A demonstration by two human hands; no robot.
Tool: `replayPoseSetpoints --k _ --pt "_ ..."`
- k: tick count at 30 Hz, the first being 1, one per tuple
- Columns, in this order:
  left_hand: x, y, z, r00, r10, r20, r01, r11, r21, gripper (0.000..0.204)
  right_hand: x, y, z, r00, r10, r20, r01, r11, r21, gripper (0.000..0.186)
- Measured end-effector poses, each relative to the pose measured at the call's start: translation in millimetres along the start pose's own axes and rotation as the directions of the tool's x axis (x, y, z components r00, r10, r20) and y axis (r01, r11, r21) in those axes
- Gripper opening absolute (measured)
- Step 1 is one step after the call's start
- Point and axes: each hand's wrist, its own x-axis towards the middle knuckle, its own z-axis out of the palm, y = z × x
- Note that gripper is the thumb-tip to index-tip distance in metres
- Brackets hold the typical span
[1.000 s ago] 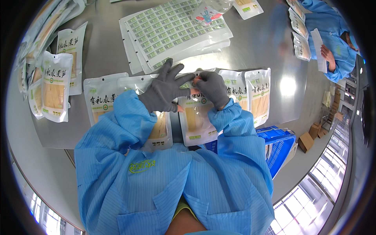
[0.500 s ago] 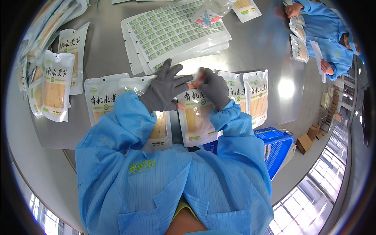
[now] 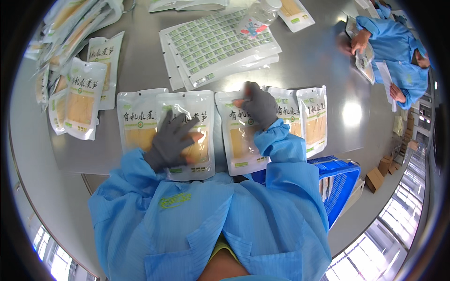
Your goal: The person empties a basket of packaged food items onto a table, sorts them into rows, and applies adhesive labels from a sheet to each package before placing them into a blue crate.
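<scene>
Second pouch (image 3: 186, 133) in a row along the near edge of the steel table (image 3: 300, 61), pinned flat under the left hand (image 3: 172, 139), gloved, fingers spread wide, gripping nothing. Right hand (image 3: 258, 107) over the third pouch (image 3: 240, 136), fingers loosely curled, fingertip blurred; whether anything small is pinched there, cannot tell. Best kept: palm flat, pouch square to its neighbours, edges just touching rather than overlapping. Further out: first pouch (image 3: 137, 119) to the left, two more pouches (image 3: 313, 117) to the right. Beyond, label sheets (image 3: 218, 42) with a plastic bottle (image 3: 258, 18) lying across them. Loose pouch pile (image 3: 77, 100) at far left, blue crate (image 3: 340, 185) below the table edge, another person (image 3: 391, 42) working at far right. Nothing blocking the row.
</scene>
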Motion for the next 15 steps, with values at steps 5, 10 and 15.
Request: replayPoseSetpoints --k 5,10,15 --pt "8.1 26.8 17.1 0.999 -0.01 0.039 0.011 1.0 -0.008 0.078 3.3 3.2 -0.5 0.993 -0.081 -0.081 0.091 0.987 0.135 0.032" --pt "44.2 60.4 40.4 0.995 -0.083 -0.062 0.083 0.997 -0.013 0.074 19.8 -50.2 6.0 0.798 -0.493 -0.346 0.453 0.87 -0.195 0.025" --pt "58.1 68.0 46.6 0.991 -0.077 -0.109 0.073 0.996 -0.041 0.069 26.1 -59.6 11.5 0.743 -0.625 -0.239 0.502 0.757 -0.418 0.035"
